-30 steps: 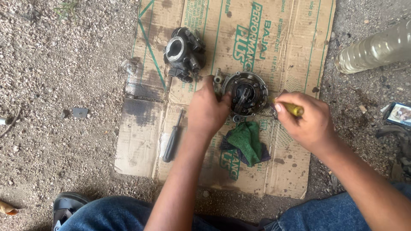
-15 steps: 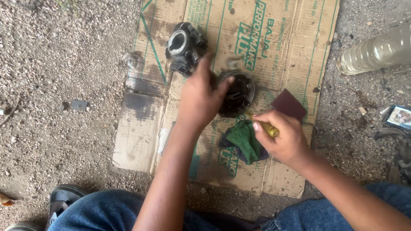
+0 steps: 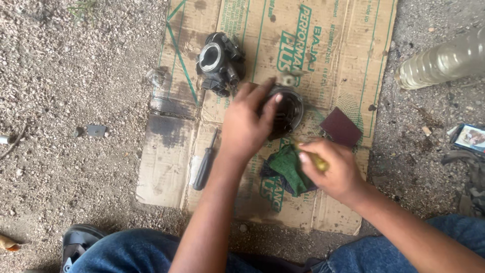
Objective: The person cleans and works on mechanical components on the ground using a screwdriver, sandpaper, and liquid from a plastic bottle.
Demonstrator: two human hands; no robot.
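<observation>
Left hand [image 3: 247,126] clamped on round black part [image 3: 288,108] to keep it from moving; right hand [image 3: 336,169] fingers wrapped tight round yellow-handled tool [image 3: 317,162], near green rag [image 3: 288,167].

Outdoor, makeshift repair spot on bare ground; no bench. Gravelly dirt [image 3: 60,101] with a tuft of weeds at the top edge. Flattened, oil-stained cardboard sheet [image 3: 166,162] serves as work surface. On it: dark engine part [image 3: 220,63], black-handled screwdriver [image 3: 204,164], green rag [image 3: 288,167], sandpaper square [image 3: 341,126]. Plastic bottle of pale liquid [image 3: 444,60] lies beside it on the dirt.
</observation>
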